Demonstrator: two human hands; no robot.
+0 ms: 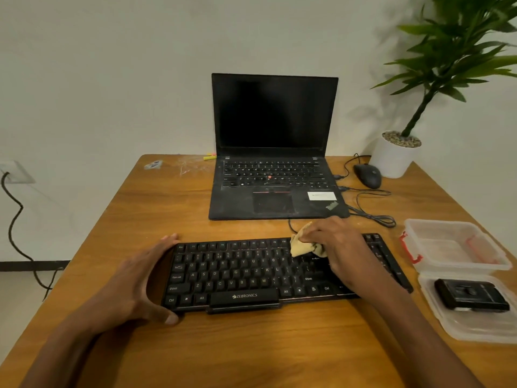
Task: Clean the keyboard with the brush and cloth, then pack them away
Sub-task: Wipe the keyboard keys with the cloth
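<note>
Partly hidden first: your right hand (340, 247) covered the keys around the right-centre of the keyboard (251, 273), and your forearm crossed over the number-pad end, so those keys were not readable. The cloth (303, 243) was mostly bunched under your fingers, only a yellow wad showing at the upper key rows. The black object in the near container (472, 296) was blurred; you could not tell if it was the brush. The plant (458, 51) was cut off by the top and right edges, and a small yellow item behind the laptop (274, 147) was too small to make out. Counts: one keyboard, one cloth, one laptop, one mouse (368, 175), one white pot (394, 158), two clear plastic containers, the far one (458, 245) with red clips, both on the table (251, 345) to the right of the keyboard. Two hands in view. Your left hand (134, 281) lay palm-in against the keyboard's left end, fingers straight and held together along the far corner, thumb spread wide and touching the near left corner. Your right hand came in from the lower right, wrist above the keys, fingers curled down and pinching the cloth against the keys. The keyboard lay flat, centred on the table, just in front of the open laptop with its dark screen.
</note>
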